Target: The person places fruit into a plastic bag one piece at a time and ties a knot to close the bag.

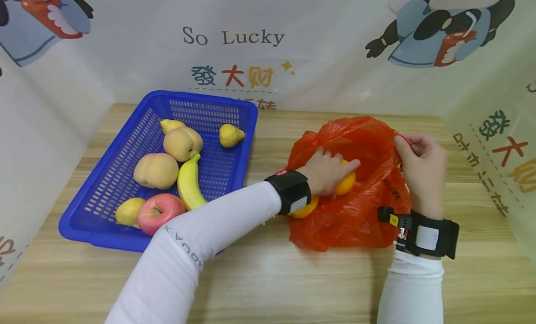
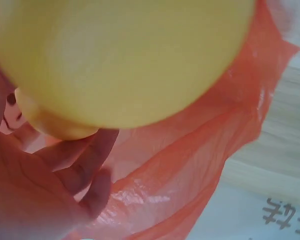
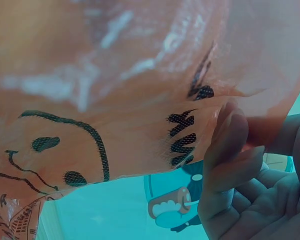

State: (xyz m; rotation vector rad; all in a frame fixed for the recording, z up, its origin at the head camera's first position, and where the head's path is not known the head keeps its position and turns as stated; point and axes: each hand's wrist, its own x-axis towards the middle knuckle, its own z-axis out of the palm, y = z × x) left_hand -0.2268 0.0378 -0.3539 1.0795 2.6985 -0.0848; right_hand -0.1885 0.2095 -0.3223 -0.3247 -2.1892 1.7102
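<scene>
A thin red plastic bag [image 1: 360,221] lies on the table with its mouth spread. My left hand [image 1: 324,173] reaches into that mouth, its fingers around an orange [image 1: 345,182]; the left wrist view shows the fingers [image 2: 85,167] curled against this fruit [image 2: 60,127]. A second orange [image 1: 305,208] sits under the left wrist and fills much of the left wrist view as a yellow blur. At the bag's right side, my right hand [image 1: 427,170] pinches the rim between thumb and fingers, also visible in the right wrist view [image 3: 235,150].
To the left stands a blue plastic basket [image 1: 83,212]. It holds peaches [image 1: 156,170], a banana [image 1: 190,182], an apple [image 1: 161,212] and several small yellow fruits [image 1: 231,135]. Printed white sheeting [image 1: 318,45] rises behind the wooden table [image 1: 268,277].
</scene>
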